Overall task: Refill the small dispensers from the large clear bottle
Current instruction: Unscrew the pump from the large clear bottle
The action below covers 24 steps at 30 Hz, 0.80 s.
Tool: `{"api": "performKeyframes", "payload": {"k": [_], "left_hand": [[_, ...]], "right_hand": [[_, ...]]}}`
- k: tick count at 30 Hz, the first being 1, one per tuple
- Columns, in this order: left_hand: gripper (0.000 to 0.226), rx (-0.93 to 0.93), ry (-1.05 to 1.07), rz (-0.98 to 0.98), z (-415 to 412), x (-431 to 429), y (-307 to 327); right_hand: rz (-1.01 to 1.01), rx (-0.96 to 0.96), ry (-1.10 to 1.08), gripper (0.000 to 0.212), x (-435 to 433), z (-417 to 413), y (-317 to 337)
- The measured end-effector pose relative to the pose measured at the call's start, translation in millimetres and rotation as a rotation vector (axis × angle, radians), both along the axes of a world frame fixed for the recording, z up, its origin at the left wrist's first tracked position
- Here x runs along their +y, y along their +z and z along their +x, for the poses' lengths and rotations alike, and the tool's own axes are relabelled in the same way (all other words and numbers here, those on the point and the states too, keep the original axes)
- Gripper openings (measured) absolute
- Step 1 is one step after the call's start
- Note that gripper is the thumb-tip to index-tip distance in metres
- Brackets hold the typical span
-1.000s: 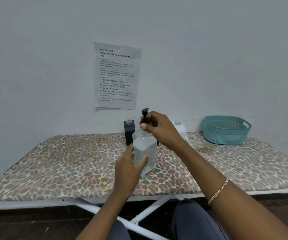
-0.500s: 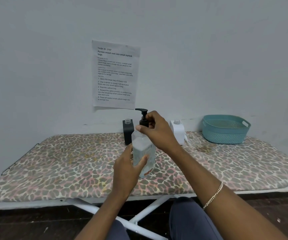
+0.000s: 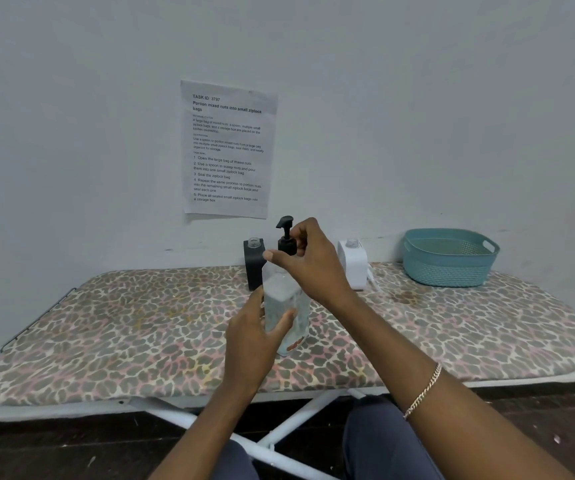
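Note:
The large clear bottle (image 3: pixel 287 306) stands tilted on the leopard-print ironing board (image 3: pixel 140 334), near its middle. My left hand (image 3: pixel 251 337) grips the bottle's body from the left. My right hand (image 3: pixel 313 258) pinches the collar of the bottle's black pump (image 3: pixel 285 233), whose spout points left. Behind the bottle stand two small dispensers without caps: a black one (image 3: pixel 253 261) on the left and a white one (image 3: pixel 354 261) on the right, partly hidden by my right hand.
A teal plastic basket (image 3: pixel 448 258) sits at the back right of the board. A printed sheet (image 3: pixel 228 148) hangs on the wall behind. The board's white legs (image 3: pixel 289 431) and my knees show below its front edge.
The pump's spout has turned round to the left under my right hand's fingers. My left hand keeps its hold on the bottle's body, and the bottle stays where it was.

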<state>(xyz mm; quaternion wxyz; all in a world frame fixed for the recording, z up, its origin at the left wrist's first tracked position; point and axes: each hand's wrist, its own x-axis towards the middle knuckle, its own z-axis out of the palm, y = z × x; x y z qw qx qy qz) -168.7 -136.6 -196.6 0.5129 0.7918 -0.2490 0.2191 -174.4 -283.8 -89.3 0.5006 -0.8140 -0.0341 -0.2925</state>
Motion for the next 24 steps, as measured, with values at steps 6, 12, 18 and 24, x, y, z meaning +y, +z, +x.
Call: {"api": "performKeyframes", "payload": {"k": [6,12,18,24], "left_hand": [[0.055,-0.013,0.005,-0.005,0,1,1],[0.057,-0.004,0.005,-0.009,0,0,0],[0.058,-0.002,0.020,0.000,0,-1,1],[0.057,-0.006,0.021,0.013,0,0,1]], "right_hand": [[0.073,0.003,0.070,0.027,-2,1,-2],[0.071,0.035,0.170,0.036,-13,-5,-4],[0.035,0.007,0.049,0.057,-5,-2,-3],[0.083,-0.059,-0.002,0.034,3,0,-10]]}}
